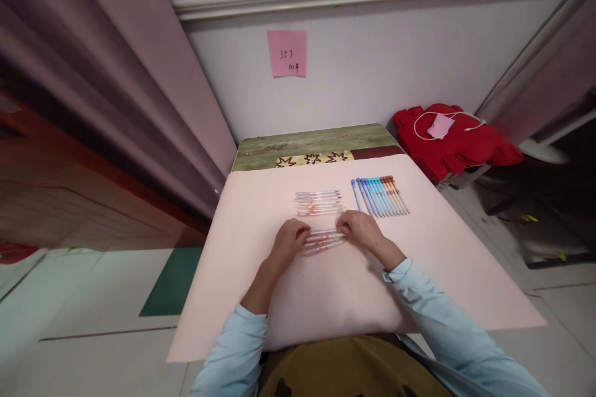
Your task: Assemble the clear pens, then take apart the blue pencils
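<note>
On the pale pink sheet, several slim light-coloured pens [321, 242] lie sideways between my two hands. My left hand [289, 239] pinches the left end of the uppermost pen in this loose group. Fingers of my right hand [362, 228] are closed at the right end of the same pen. Just beyond my hands, several more pale pens [318, 201] form a stack of sideways rows. To the right, a fan of blue pens [371, 195] with brown-topped pens [393, 194] stands lengthwise, side by side. My fingertips partly hide the held pen's ends.
The pink sheet [223, 298] covers most of a table with a green patterned surface [316, 139] at its back. A pink note [287, 54] is stuck to the wall. Red cloth [465, 146] with a white cable [421, 118] lies at the right. A curtain [153, 74] hangs left.
</note>
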The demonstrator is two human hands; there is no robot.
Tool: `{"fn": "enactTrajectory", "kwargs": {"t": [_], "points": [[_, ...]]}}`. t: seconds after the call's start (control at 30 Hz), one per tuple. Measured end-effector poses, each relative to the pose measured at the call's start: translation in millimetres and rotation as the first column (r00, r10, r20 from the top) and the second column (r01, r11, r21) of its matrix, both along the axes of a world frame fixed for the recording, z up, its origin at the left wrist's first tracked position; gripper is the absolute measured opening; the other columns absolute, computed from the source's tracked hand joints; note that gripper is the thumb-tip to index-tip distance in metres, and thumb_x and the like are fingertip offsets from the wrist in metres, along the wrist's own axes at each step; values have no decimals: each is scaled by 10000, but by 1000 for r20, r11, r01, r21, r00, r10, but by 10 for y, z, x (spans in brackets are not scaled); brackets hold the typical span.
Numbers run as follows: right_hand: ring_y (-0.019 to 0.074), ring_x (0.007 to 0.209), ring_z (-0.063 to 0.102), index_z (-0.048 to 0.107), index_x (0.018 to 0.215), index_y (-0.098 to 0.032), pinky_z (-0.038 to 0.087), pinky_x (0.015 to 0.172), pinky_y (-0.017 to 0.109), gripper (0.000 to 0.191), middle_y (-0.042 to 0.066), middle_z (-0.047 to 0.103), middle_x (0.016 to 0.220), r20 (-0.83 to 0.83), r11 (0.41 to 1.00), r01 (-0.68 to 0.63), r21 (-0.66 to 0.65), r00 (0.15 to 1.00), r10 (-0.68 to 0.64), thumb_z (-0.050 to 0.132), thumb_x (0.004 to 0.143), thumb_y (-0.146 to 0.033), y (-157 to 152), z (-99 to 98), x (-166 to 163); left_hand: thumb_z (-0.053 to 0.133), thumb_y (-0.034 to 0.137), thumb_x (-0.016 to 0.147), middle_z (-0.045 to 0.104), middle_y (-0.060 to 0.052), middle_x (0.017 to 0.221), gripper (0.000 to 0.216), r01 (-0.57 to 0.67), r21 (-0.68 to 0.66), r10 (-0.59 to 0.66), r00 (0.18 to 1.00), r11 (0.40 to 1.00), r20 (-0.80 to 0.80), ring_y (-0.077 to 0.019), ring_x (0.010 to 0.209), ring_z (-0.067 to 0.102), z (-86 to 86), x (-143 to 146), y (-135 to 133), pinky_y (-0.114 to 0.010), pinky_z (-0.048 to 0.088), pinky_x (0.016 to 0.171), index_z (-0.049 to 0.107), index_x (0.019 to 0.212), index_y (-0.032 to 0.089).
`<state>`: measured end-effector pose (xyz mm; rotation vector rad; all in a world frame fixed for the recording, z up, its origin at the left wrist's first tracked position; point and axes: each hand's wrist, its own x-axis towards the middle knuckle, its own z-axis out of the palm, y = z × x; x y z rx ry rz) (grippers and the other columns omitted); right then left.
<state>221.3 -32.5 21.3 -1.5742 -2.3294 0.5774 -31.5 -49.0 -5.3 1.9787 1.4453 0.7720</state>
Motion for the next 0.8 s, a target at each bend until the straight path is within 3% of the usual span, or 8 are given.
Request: {"fn": "enactTrajectory", "kwargs": {"t": [0.13, 0.27, 0.4, 0.53, 0.6, 0.7, 0.8], "points": [[190, 813, 618, 694, 877, -227, 357, 671, 263, 139, 53, 713, 891, -21, 1000, 6, 16, 1000, -6, 560, 866, -191, 7, 15, -12, 624, 260, 832, 658, -57, 869, 119, -26, -12, 26, 999, 1000, 25, -200, 852, 579, 4, 21, 28, -323, 458, 762, 716, 887, 209], [174, 731, 597, 656, 945, -240, 332, 633, 257, 164, 26, 709, 851, -116, 999, 39, -1, 993, -39, 495, 919, -262, -19, 70, -11, 701, 225, 729, 640, -35, 863, 126, -90, -29, 93, 987, 995, 127, -170, 781, 566, 6, 49, 62, -291, 459, 714, 697, 852, 199], [165, 693, 591, 652, 1004, -234, 366, 640, 251, 222, 1, 678, 767, -353, 993, 35, -109, 933, -72, 471, 938, -345, -5, 114, 6, 691, 299, 763, 654, -20, 805, 138, -116, -117, 150, 926, 986, 346, -152, 715, 570, 102, 78, 82, -276, 461, 688, 688, 839, 184], [143, 552, 489, 711, 835, -187, 343, 562, 252, 407, -29, 518, 556, -488, 963, -27, -268, 866, -111, 464, 926, -497, 41, 88, 13, 689, 363, 789, 701, -43, 910, 233, -50, -136, 111, 866, 989, 487, -174, 810, 623, 258, 97, 79, -287, 484, 765, 703, 927, 176], [128, 511, 436, 711, 782, -175, 318, 528, 249, 446, -38, 466, 523, -538, 942, -61, -329, 832, -134, 473, 911, -529, 54, 66, 1, 673, 371, 806, 699, -44, 919, 238, -52, -119, 104, 869, 992, 483, -171, 812, 617, 304, 105, 70, -280, 477, 766, 701, 937, 175], [116, 537, 444, 660, 753, -173, 323, 522, 238, 369, -34, 505, 578, -633, 938, -89, -334, 759, -153, 565, 858, -513, 57, 46, -20, 622, 395, 852, 642, -3, 784, 231, -63, -108, 103, 901, 992, 422, -140, 705, 550, 315, 114, 52, -253, 436, 689, 674, 914, 179], [116, 589, 491, 637, 906, -186, 359, 536, 224, 341, -34, 572, 675, -699, 950, -71, -304, 694, -172, 723, 737, -470, 54, 39, -26, 573, 411, 887, 534, 34, 671, 236, -80, -123, 121, 918, 989, 377, -118, 623, 461, 295, 122, 37, -236, 374, 613, 637, 884, 184]]}}
